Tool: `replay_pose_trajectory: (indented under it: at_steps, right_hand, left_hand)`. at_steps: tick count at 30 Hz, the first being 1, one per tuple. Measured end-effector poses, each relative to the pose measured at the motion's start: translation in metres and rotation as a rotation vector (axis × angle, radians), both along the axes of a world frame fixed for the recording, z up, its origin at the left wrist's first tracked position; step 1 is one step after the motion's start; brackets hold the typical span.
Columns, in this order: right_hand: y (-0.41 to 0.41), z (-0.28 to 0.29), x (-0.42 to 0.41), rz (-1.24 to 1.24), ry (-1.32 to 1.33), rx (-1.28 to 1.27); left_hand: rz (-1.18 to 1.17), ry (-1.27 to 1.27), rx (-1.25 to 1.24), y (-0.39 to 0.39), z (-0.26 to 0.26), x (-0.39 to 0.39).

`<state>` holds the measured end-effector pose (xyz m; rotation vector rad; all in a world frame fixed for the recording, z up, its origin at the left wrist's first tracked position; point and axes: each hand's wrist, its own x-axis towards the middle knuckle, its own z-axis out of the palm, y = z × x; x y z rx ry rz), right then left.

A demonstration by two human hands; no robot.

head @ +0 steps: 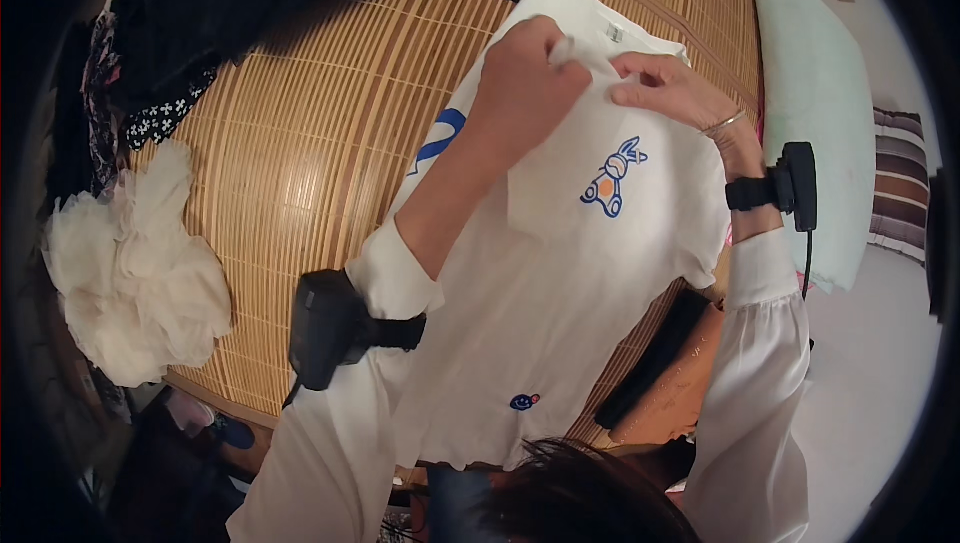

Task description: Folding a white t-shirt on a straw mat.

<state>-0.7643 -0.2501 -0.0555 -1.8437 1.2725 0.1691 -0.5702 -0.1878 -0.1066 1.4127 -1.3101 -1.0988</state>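
Observation:
A white T-shirt [551,273] lies spread on a slatted bamboo mat, its collar away from me. It bears a blue rabbit-like print, a small blue smiley patch near the hem and a blue figure on the left sleeve side. My left hand [525,82] is closed on a bunch of the fabric just below the collar. Beside it, my right hand [671,93] touches the shirt front with thumb and fingertips slightly apart; whether cloth is pinched between them is unclear. Both wrists carry black strapped devices, and a bracelet circles the right one.
The bamboo mat [300,168] extends to the left. A cream tulle garment [142,273] lies at its left edge, dark clothing [247,3] beyond. Folded orange and black fabric [667,370] sits right of the shirt. A pale green pillow [810,130] and striped cushion [898,183] are farther right.

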Motion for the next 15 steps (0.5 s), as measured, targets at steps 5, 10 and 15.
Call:
replay_pose_trajectory:
  at_steps: [5,10,15]
  right_hand:
    - [-0.013,-0.023,-0.022,-0.021,-0.043,-0.079]
    - [-0.001,-0.047,-0.033,-0.074,-0.104,-0.170]
    - [-0.001,-0.042,-0.028,-0.147,-0.124,-0.124]
  left_hand:
    - [0.128,0.200,0.217,-0.015,-0.012,0.010]
    - [0.098,0.305,0.421,0.005,-0.001,0.027]
    - [-0.201,0.310,0.543,0.052,0.016,0.045]
